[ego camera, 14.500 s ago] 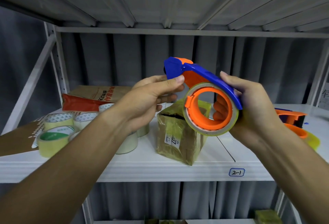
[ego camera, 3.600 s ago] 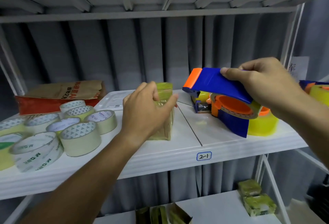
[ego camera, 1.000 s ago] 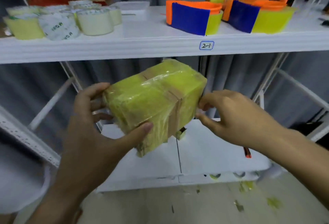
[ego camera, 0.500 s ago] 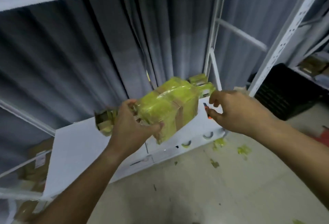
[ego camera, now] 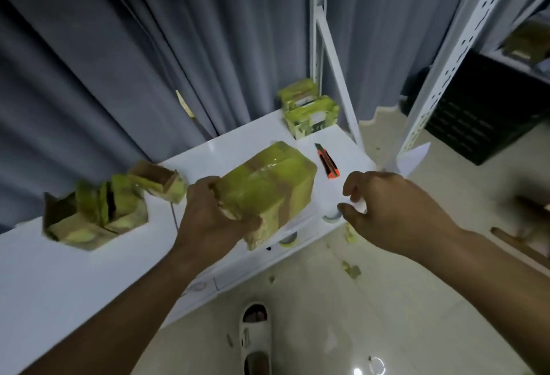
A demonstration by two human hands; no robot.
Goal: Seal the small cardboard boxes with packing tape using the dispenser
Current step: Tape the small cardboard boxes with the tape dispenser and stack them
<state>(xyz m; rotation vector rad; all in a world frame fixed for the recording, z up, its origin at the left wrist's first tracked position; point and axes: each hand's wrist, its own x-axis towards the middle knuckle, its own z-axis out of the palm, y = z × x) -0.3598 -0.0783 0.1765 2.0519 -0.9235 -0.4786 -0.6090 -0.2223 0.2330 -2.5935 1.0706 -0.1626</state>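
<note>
My left hand (ego camera: 208,217) grips a small cardboard box (ego camera: 268,187) wrapped in yellowish tape, holding it by its near left end just above the low white shelf (ego camera: 89,279). My right hand (ego camera: 384,208) hovers to the right of the box with loosely curled fingers, holding nothing and apart from the box. No tape dispenser is in view.
Several opened cardboard boxes (ego camera: 98,211) lie at the shelf's left. Two taped boxes (ego camera: 309,112) sit at its back right corner. An orange utility knife (ego camera: 327,161) lies right of the held box. White shelf uprights (ego camera: 446,62) stand at right. My white shoe (ego camera: 256,336) is on the floor.
The view has tilted further down to the low shelf. My left hand has carried the box lower, over the shelf. My right hand has moved off the box to its right.
</note>
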